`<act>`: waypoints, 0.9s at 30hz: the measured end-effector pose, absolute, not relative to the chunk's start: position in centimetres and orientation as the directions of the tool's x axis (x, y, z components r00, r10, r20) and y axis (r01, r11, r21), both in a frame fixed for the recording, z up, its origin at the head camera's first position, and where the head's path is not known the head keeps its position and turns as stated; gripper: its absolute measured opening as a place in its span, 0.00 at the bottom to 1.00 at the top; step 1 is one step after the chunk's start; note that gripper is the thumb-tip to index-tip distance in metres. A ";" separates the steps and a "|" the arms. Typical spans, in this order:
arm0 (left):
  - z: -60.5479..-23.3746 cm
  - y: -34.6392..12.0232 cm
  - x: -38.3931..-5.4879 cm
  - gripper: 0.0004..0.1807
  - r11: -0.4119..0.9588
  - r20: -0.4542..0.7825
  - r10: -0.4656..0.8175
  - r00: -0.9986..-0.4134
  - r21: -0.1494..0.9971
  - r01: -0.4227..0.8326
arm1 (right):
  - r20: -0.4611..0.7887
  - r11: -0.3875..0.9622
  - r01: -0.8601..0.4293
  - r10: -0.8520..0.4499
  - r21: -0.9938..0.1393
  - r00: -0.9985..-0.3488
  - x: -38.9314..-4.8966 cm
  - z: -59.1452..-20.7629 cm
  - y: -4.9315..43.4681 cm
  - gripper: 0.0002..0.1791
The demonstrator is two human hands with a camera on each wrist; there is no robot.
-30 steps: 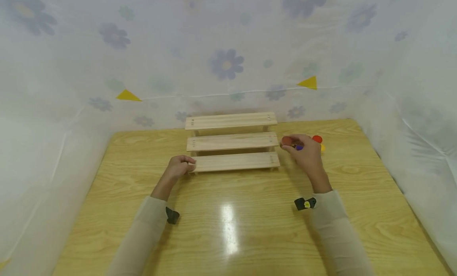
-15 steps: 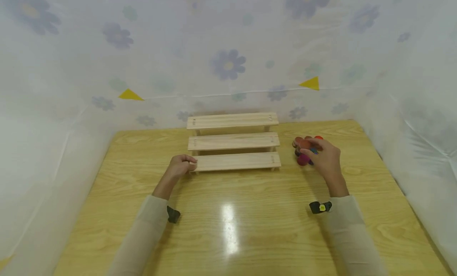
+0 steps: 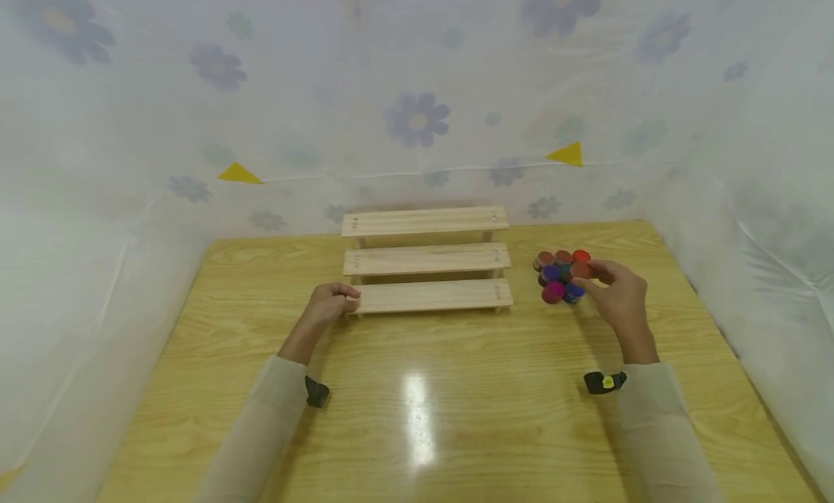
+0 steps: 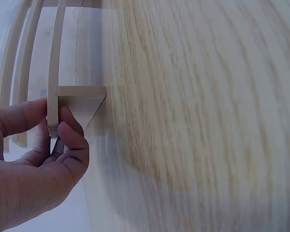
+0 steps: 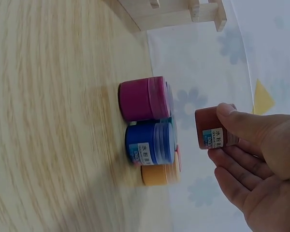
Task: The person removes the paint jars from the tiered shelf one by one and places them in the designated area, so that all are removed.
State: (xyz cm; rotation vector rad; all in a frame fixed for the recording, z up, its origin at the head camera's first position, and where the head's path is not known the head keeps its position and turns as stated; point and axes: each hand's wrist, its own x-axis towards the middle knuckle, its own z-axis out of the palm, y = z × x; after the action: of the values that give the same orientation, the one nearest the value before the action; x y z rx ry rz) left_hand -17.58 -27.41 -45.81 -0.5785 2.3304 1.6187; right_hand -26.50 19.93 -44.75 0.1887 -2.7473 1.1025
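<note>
My left hand (image 3: 331, 302) pinches the left end of the lowest board of a three-step wooden rack (image 3: 430, 296). In the left wrist view, thumb and fingers lie on either side of that board's end (image 4: 53, 108). My right hand (image 3: 620, 294) holds a small reddish-brown paint jar (image 5: 210, 128) with a labelled side, between thumb and fingertips. It is raised over a cluster of paint jars, overlapping them in the head view. A magenta jar (image 5: 140, 99), a blue jar (image 5: 149, 144) and an orange jar (image 5: 157, 175) stand close together on the table below it.
Other jars in the cluster include a red one (image 3: 581, 256), a purple one (image 3: 550, 273) and two brown ones at the back. The wood-grain table (image 3: 365, 416) meets a flowered cloth wall (image 3: 417, 69) behind the rack. Yellow triangles (image 3: 565, 154) mark the cloth.
My right hand has moved right, from beside the rack to the right side of the jar cluster, carrying the brown jar. More jars now show. The left hand stays on the board.
</note>
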 end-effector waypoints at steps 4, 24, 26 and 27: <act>-45.8 -27.4 -17.5 0.12 0.314 -0.407 -0.182 -0.895 0.839 -0.445 | 0.217 0.737 -0.190 -0.059 -0.649 -0.974 -26.5 -44.9 20.4 0.25; -45.6 -27.5 -17.5 0.12 0.317 -0.407 -0.166 -0.898 0.840 -0.440 | 0.183 0.786 -0.164 -0.065 -0.597 -0.981 -26.3 -45.9 22.5 0.25; -45.6 -27.5 -17.5 0.12 0.318 -0.406 -0.165 -0.899 0.841 -0.438 | 0.178 0.784 -0.156 -0.059 -0.601 -0.982 -26.4 -46.1 22.6 0.25; -45.5 -27.5 -17.5 0.12 0.317 -0.408 -0.167 -0.898 0.840 -0.440 | 0.175 0.782 -0.153 -0.057 -0.604 -0.983 -26.4 -46.1 22.6 0.25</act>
State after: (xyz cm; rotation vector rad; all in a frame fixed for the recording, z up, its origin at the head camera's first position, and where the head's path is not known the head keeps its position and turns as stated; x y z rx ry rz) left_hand -17.50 -27.50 -45.54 -0.5523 2.3392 1.6117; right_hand -26.43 22.63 -46.15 0.1677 -2.8257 0.9766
